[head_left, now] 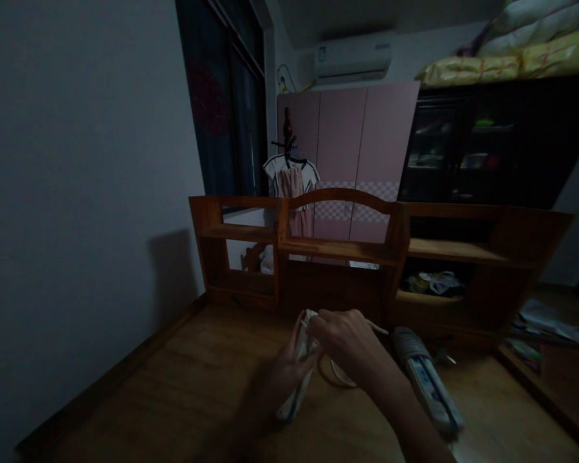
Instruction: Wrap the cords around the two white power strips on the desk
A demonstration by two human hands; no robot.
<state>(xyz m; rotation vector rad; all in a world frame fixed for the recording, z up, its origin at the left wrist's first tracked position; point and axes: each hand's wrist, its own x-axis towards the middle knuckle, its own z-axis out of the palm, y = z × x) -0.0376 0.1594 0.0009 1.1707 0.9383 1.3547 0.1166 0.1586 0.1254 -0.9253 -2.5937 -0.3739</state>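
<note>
A long white power strip [289, 406] is held tilted above the wooden surface. My left hand [282, 373] grips it along its side, thumb across the front. At its upper end, my right hand [342, 331] is closed, fingers pinched over the white cord against the strip; the exact grip is partly hidden. A loop of the cord [340, 378] hangs below my right hand, and another stretch shows behind it. To the right lies a second power strip [431, 389] with grey cord wound around its far end; its plug [444, 357] rests beside it.
The wooden surface [174, 392] meets a white wall [87, 193] at left. A wooden shelf unit [340, 249] stands across the back, with small bagged items [437, 283] in its right compartment. A raised wooden edge [540, 395] runs along the right. The room is dim.
</note>
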